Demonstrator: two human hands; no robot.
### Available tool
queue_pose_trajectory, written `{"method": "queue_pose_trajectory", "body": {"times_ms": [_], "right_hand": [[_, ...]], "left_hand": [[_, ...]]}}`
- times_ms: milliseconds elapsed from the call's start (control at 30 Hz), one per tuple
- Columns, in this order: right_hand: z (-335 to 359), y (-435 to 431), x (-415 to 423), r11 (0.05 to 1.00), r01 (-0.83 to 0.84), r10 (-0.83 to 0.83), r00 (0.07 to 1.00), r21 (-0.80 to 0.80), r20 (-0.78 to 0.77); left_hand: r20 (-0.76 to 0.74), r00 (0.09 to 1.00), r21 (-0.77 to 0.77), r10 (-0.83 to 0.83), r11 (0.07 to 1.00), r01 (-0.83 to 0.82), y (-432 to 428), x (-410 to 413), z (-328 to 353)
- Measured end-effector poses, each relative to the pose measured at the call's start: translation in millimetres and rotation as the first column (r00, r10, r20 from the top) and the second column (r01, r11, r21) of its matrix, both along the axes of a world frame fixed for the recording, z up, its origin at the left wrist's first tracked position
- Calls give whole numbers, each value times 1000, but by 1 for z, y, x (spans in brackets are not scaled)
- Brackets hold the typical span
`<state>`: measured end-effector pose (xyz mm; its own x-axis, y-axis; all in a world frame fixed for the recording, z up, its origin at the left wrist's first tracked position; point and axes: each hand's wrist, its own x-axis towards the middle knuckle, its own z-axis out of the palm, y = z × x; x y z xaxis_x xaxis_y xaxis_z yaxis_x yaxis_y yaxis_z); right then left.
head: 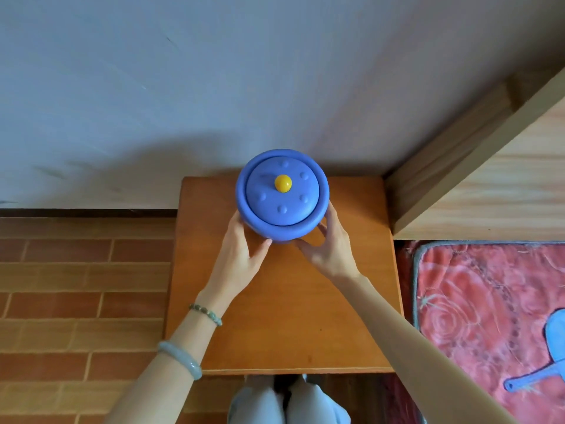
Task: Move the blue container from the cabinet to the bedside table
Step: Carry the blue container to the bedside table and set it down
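Note:
A round blue container (282,194) with a domed lid and a yellow knob is over the far part of the orange-brown bedside table (284,316), close to the wall. My left hand (241,255) cups its lower left side and my right hand (331,249) cups its lower right side. Both hands have fingers wrapped under and around the body. Whether the base rests on the tabletop or hangs just above it is hidden by my hands.
A pale wall (214,87) runs behind the table. A light wooden bed frame (489,166) stands to the right, with a red patterned blanket (495,316) below it. Brick-patterned floor (76,286) lies to the left. My knees (287,402) show at the table's near edge.

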<state>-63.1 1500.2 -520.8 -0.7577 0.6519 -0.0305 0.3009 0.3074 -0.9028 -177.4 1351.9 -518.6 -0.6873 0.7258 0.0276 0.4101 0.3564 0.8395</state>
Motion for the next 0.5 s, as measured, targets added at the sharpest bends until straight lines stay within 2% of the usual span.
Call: {"method": "queue_pose_trajectory", "body": {"times_ms": [300, 400, 500], "right_hand": [[-11, -1, -1, 999, -38, 37, 999, 21, 39], [-6, 3, 3, 992, -92, 79, 988, 87, 136], [10, 4, 15, 970, -167, 118, 959, 177, 259]], "left_hand": [[-55, 998, -97, -37, 995, 31, -4, -3, -17], [-218, 973, -288, -80, 957, 14, -10, -4, -15], [-283, 952, -482, -115, 875, -37, -23, 0, 2]]}}
